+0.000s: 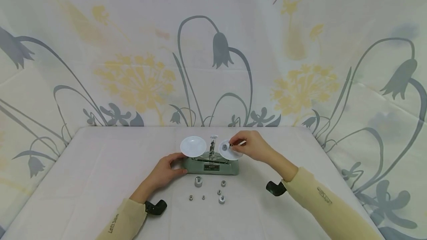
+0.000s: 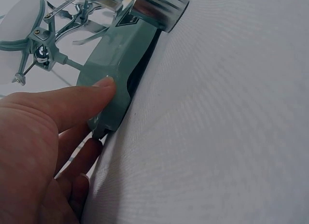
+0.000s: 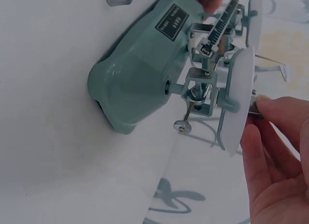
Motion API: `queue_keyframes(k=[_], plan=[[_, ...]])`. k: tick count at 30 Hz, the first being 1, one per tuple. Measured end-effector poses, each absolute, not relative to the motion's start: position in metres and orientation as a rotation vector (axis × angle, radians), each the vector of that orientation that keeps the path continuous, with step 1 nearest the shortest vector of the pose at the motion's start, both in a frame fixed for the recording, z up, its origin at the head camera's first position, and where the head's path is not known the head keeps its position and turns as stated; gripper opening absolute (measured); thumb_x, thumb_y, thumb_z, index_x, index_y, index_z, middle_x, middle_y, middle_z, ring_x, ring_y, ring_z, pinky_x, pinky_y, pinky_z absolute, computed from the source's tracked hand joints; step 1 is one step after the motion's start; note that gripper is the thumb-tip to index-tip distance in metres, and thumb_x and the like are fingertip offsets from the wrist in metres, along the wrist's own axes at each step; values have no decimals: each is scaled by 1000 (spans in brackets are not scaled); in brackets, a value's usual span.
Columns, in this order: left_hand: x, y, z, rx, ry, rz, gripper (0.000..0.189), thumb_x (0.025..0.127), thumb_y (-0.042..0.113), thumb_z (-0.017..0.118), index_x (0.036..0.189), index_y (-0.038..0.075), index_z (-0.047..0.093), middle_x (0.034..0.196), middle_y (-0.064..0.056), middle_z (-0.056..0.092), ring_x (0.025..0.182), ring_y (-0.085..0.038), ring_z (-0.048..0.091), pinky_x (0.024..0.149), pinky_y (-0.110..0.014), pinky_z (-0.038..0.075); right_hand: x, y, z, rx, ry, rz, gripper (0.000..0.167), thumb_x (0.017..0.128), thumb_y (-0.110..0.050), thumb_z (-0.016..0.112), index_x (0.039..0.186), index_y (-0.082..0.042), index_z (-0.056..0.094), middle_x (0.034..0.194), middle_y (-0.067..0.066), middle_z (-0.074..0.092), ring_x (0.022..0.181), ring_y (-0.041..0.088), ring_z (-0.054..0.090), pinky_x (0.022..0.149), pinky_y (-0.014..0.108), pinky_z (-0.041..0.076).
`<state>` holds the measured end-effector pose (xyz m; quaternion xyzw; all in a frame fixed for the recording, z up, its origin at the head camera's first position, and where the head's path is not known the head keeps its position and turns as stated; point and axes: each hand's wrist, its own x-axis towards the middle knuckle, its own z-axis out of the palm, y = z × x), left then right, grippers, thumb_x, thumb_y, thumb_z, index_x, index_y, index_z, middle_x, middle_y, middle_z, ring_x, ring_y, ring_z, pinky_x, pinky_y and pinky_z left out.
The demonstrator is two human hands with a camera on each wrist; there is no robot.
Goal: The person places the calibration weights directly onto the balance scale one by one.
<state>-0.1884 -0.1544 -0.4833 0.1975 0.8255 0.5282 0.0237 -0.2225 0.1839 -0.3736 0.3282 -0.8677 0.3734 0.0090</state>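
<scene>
A green two-pan balance scale [image 1: 221,169] stands on the table. My left hand [image 1: 163,171] grips the left end of its base, thumb on the front face and fingers around the end, as the left wrist view shows. Over the right white pan [image 1: 230,155], my right hand [image 1: 251,145] pinches a small metal weight [image 1: 231,146] between thumb and fingers. The right wrist view has that weight [image 3: 254,109] close against the pan, partly hidden by the fingertips. Another metal weight [image 1: 224,147] stands on the same pan. Nothing lies on the left white pan [image 1: 193,146].
In front of the scale stand several metal weights of different sizes, among them a large one [image 1: 198,182] and a knobbed one [image 1: 221,199]. A white cloth [image 1: 100,166] covers the table. Behind it hangs a flower-patterned curtain [image 1: 160,29].
</scene>
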Motion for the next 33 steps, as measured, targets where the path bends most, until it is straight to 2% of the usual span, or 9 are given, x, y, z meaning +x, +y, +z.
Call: queue_keyframes(k=[10,19,33], plan=[[-188,-155,-484,622,2556,1640,47,84,10,79,128,7,64,134,-10,60,135,-34,45,113,-51,32,-229,181,-373,982,-2769,1106,14,84,0,77,97,-4,75,95,4,73,89,17,69,79,32,58],[-188,-155,-484,632,2541,1655,48,83,9,80,128,7,64,133,-10,61,136,-33,45,114,-51,32,-229,180,-374,1013,-2787,1067,15,83,-1,78,97,-6,76,93,2,72,86,14,67,76,29,58],[-190,-155,-486,642,2550,1648,47,83,8,80,127,6,64,132,-10,61,135,-34,46,113,-50,32,-230,179,-374,992,-2811,1073,15,84,0,77,97,-5,76,94,3,73,88,16,67,77,30,58]])
